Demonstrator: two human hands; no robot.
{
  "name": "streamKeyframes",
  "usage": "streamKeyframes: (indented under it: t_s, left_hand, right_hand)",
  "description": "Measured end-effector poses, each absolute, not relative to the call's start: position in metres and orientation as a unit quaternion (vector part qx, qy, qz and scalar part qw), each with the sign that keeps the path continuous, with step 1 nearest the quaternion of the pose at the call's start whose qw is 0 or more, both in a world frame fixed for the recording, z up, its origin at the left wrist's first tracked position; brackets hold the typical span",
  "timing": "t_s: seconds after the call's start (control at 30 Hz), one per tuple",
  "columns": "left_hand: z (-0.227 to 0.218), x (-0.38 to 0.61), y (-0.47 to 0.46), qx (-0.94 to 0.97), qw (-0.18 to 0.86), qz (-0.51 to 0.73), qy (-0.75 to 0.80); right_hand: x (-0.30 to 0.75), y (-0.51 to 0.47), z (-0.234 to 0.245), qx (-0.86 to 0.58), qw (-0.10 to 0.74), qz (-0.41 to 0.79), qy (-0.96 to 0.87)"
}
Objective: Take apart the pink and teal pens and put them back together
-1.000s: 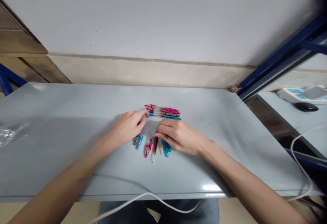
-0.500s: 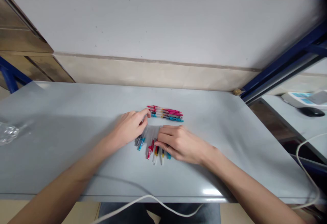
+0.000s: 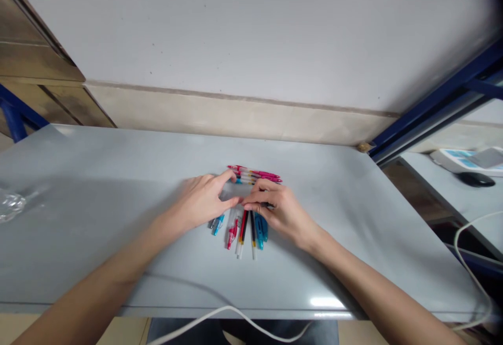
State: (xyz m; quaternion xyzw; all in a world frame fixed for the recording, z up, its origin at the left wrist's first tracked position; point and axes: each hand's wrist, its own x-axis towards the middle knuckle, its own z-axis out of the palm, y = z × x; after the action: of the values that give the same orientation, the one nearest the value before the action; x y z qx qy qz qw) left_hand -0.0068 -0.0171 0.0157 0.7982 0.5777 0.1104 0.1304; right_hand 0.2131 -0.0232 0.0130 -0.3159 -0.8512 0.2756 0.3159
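Observation:
Several coloured pens [image 3: 241, 229] lie side by side on the grey table [image 3: 118, 177], pointing toward me. My left hand [image 3: 204, 201] rests over their left part, its thumb and fingers closed near the middle of the bunch. My right hand [image 3: 277, 208] lies over the right part, fingers pinched together against the left fingertips. What the pinch holds is hidden. A second row of pink and blue pens [image 3: 255, 174] lies crosswise just behind both hands.
A crumpled clear plastic wrapper [image 3: 11, 204] sits at the table's left edge. A white cable [image 3: 220, 316] hangs along the front edge. At the right are a blue metal frame [image 3: 436, 109], and another table with a black mouse [image 3: 475, 179].
My right hand has moved up and left off the pens' lower ends, so more of them show. Both hands' fingertips now meet over the middle of the bunch.

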Motion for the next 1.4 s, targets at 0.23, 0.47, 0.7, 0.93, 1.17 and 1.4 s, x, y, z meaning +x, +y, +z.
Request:
streamKeyframes:
  t_s: [0.23,0.47,0.7,0.93,1.17,1.4]
  left_hand:
    - [0.012,-0.009,-0.016,0.808,0.141,0.106,0.562]
    - [0.018,-0.01,-0.016,0.814,0.154,0.092,0.553]
    - [0.023,-0.009,-0.017,0.809,0.183,0.103,0.549]
    - [0.022,-0.01,-0.017,0.811,0.183,0.108,0.545]
    - [0.018,-0.012,-0.016,0.819,0.176,0.116,0.534]
    - [0.022,-0.012,-0.017,0.813,0.178,0.116,0.542]
  right_hand:
    - [0.21,-0.029,0.012,-0.323,0.312,0.262,-0.854]
    - [0.209,-0.03,0.015,-0.339,0.322,0.279,-0.839]
    - [0.205,-0.032,0.01,-0.3,0.292,0.266,-0.868]
    - [0.203,-0.034,0.013,-0.315,0.262,0.257,-0.875]
    - [0.202,-0.033,0.006,-0.304,0.248,0.253,-0.884]
    - [0.226,-0.014,0.029,-0.425,0.261,0.255,-0.828]
